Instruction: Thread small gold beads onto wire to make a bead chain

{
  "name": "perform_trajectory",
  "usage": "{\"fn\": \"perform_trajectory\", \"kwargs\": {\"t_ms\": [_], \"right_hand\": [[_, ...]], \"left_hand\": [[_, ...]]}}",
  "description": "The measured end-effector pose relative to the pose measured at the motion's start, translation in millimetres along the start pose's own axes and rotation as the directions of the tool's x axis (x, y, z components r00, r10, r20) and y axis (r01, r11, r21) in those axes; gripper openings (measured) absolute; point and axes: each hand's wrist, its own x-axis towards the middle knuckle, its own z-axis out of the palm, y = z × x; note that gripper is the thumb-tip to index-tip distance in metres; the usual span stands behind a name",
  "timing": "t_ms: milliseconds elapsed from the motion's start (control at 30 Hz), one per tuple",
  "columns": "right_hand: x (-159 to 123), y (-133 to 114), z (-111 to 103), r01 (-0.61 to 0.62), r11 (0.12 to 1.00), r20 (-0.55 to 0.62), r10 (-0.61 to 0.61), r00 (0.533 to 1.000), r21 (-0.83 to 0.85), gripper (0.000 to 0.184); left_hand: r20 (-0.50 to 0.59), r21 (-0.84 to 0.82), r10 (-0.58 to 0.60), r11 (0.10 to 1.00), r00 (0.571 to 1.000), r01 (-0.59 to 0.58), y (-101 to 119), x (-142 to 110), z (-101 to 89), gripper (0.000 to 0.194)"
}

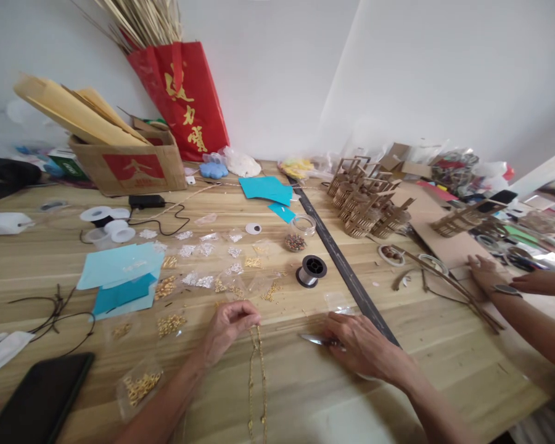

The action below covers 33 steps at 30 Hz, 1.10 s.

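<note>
A thin gold chain point(250, 376) hangs in two strands from the pinched thumb and fingertips of my left hand point(231, 325), running down toward the near edge of the view. Off to the right, my right hand point(358, 342) lies low over the table, its fingers curled around a pointed metal tool point(312, 339). Only the shiny tip sticks out to the left; the rest is hidden under the hand, so its exact kind is unclear. A small clear plastic bag point(338, 306) lies just beyond that hand. Behind and between both hands stands a spool of fine wire point(311, 271).
Small bags of gold findings point(170, 324) and silver findings point(198, 280) spread across the left and middle. A black phone point(39, 398) lies near left. Small wooden baskets point(363, 203) stand at back right. Another person's hands point(485, 277) rest at the right.
</note>
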Motion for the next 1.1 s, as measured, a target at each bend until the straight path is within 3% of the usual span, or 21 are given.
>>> {"fn": "perform_trajectory", "kwargs": {"t_ms": [200, 333, 400, 500, 600, 733, 1100], "right_hand": [[0.8, -5.4, -7.2, 0.024, 0.999, -0.021, -0.023, 1.0, 0.036, 0.005], [13.4, -19.0, -22.2, 0.176, 0.965, -0.152, -0.147, 0.977, 0.195, 0.009], [25.3, -31.2, -25.2, 0.245, 0.921, -0.222, -0.182, 0.958, 0.304, 0.004], [45.0, -51.5, -19.7, 0.308, 0.815, -0.305, -0.17, 0.937, 0.492, 0.016], [60.3, -66.5, -7.3, 0.33, 0.722, -0.316, -0.162, 0.935, 0.608, 0.022], [68.6, -74.1, 5.4, 0.371, 0.645, -0.37, -0.144, 0.918, 0.668, 0.004], [64.8, -64.3, 16.3, 0.448, 0.739, -0.471, -0.201, 0.859, 0.502, 0.011]], "left_hand": [[-0.014, 0.005, 0.011, 1.0, 1.0, -0.011, 2.4, -0.3, 1.4, 0.027], [-0.021, -0.025, 0.017, 1.0, 1.0, -0.017, 1.4, 0.5, 2.6, 0.028], [-0.033, -0.042, 0.023, 0.999, 0.999, -0.025, -0.5, 1.1, 3.0, 0.027], [-0.061, -0.03, 0.024, 0.999, 0.998, -0.026, -2.5, 1.7, 3.4, 0.026], [-0.079, 0.013, 0.022, 1.0, 0.997, -0.021, -1.7, 1.0, 3.9, 0.024], [-0.048, 0.082, 0.09, 0.993, 0.995, -0.086, 0.3, -0.9, 5.0, 0.023], [-0.039, 0.295, 0.18, 0.942, 0.983, -0.161, -4.1, 0.9, 10.7, 0.019]]}}
